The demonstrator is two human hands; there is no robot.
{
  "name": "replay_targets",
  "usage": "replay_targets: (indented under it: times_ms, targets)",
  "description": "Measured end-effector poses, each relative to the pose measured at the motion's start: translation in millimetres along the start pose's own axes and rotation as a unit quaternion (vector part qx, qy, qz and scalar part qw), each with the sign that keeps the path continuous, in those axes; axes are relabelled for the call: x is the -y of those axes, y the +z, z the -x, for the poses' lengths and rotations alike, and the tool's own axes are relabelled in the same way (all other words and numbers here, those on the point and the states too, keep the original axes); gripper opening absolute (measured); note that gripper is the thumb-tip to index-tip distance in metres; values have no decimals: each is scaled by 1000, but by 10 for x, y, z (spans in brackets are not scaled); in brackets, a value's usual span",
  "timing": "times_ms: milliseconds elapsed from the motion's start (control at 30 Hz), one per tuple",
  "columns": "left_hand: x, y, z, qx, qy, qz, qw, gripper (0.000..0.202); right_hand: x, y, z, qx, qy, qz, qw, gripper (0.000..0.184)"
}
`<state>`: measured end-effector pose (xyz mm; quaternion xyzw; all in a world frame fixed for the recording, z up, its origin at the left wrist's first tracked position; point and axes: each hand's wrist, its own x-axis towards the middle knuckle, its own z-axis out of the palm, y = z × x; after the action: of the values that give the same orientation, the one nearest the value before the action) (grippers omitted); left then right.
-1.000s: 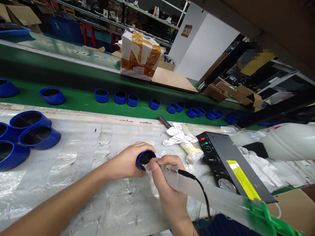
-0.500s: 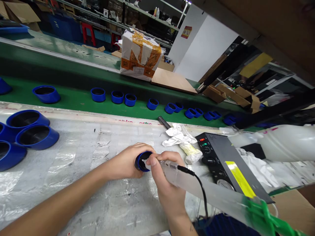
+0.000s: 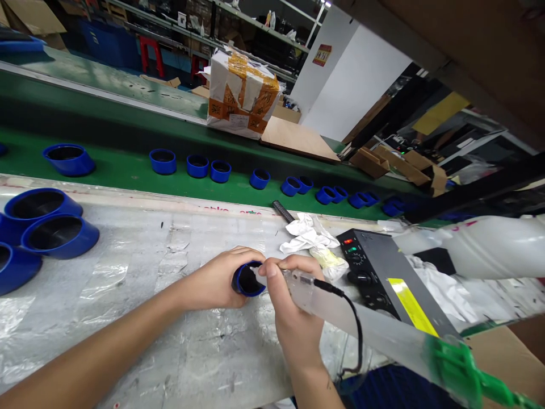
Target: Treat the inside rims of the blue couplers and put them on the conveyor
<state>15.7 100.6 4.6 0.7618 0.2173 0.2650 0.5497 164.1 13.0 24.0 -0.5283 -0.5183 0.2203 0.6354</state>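
Note:
My left hand (image 3: 221,279) is closed around a blue cup-like ring (image 3: 254,291) with a dark inside, its opening turned toward me. My right hand (image 3: 296,298) grips a translucent dispensing syringe (image 3: 340,312) fitted with a green cap and hose at its rear end. The syringe's nozzle is at the ring's opening, by the upper inner rim; whether it touches cannot be made out. A black cable (image 3: 352,309) runs from the syringe near my fingers. Beneath both hands lies the plastic-covered table (image 3: 179,352).
Blue rings (image 3: 59,233) cluster on the left, and several more stand along the green conveyor (image 3: 114,182). To the right are crumpled white wipes (image 3: 307,232), a black control box (image 3: 378,272) and a white plastic jug (image 3: 498,247). A taped carton (image 3: 240,94) stands beyond the belt.
The syringe tip has shifted slightly up and right, toward the ring's edge. Rings on the conveyor have moved a little to the left. My left hand keeps its hold.

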Motion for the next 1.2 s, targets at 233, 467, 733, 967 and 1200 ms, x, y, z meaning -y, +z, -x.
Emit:
replay_targets:
  times_ms: [233, 467, 733, 967, 1200]
  targets:
    - [20, 0, 1, 1, 3, -10, 1000, 53, 20, 15, -57, -21, -32, -24, 999, 14]
    - [-10, -10, -12, 2, 7, -15, 1000, 49, 39, -3, -90, -38, -55, -14, 998, 17]
    - [-25, -5, -9, -4, -7, -20, 1000, 48, 42, -100, -26, -42, -47, 5, 998, 14]
    - [-61, -6, -9, -1, -19, -23, 1000, 49, -8, -173, 80, -46, -34, 30, 998, 13]
    - [-50, 10, -4, -11, -14, -32, 999, 49, -26, -210, 153, -44, -25, 64, 997, 12]
